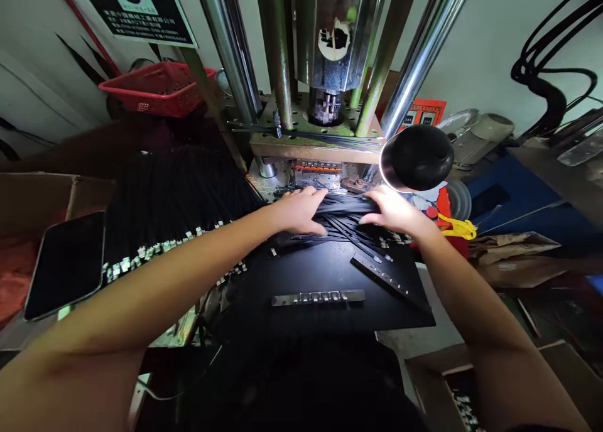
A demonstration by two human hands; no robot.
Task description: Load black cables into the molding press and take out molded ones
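While both hands lie flat on a fanned bundle of thin black cables (346, 221), the head view shows them working right at the foot of a tall vertical press with bright steel columns (419, 49). The left hand (301, 209) rests palm down on the near left of the bundle, fingers spread narrow and pressing the strands rather than gripping them. The right hand (393, 209) lies on the right end, fingers curled lightly over the strands; whether it pinches any one cable I cannot tell, since the lamp glare washes it out. The bundle sits at the far edge of a flat black work plate (330, 275), just before the press's lower die block with its row of orange slots (318, 167).

The plainest risk, as I judge it, is that the fingertips lie very near the die area under the dark ram (325, 102); a cycle would catch them. Loose strands could also slide apart and tangle under flat palms.

A grey metal bar with small clips (318, 297) and a dark slanted connector strip (381, 274) lie loose on the plate, near enough for a forearm to sweep them off. The round black lamp head (417, 157) hangs just above the right hand. A black smartphone (66, 264) lies on a cardboard box edge at the left, well apart.
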